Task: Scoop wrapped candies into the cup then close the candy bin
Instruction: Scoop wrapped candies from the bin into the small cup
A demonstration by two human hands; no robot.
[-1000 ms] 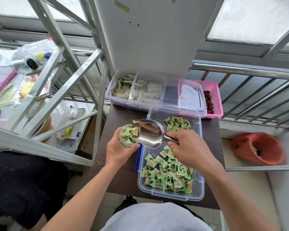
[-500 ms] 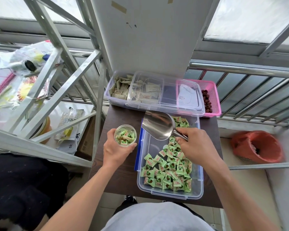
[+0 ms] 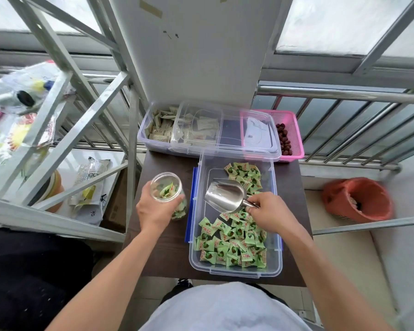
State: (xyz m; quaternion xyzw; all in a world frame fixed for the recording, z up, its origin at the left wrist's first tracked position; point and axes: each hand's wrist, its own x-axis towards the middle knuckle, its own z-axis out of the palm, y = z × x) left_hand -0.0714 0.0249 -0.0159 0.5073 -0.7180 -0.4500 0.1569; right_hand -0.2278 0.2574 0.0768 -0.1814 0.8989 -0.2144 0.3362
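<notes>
Left hand [image 3: 157,209] wraps the clear cup [image 3: 167,190], fingers [image 3: 180,199] curled round its near side, thumb on the left wall. Cup sits tilted over the dark table [image 3: 163,254], just left of the candy bin [image 3: 234,271], with a few green wrapped candies [image 3: 232,247] visible inside it.

Right hand [image 3: 271,212] pinches the handle of the metal scoop [image 3: 226,195]: thumb and fingertips [image 3: 252,203] pressed together on the stub. Scoop bowl points away from the fingers, up-left, looks empty, sits in the bare middle of the bin. Candies lie in one heap under and near the right fingers, a smaller heap beyond the scoop.

Bin is open; the clear lid [image 3: 227,134] lies across the far box [image 3: 153,137] and pink basket [image 3: 294,134].
</notes>
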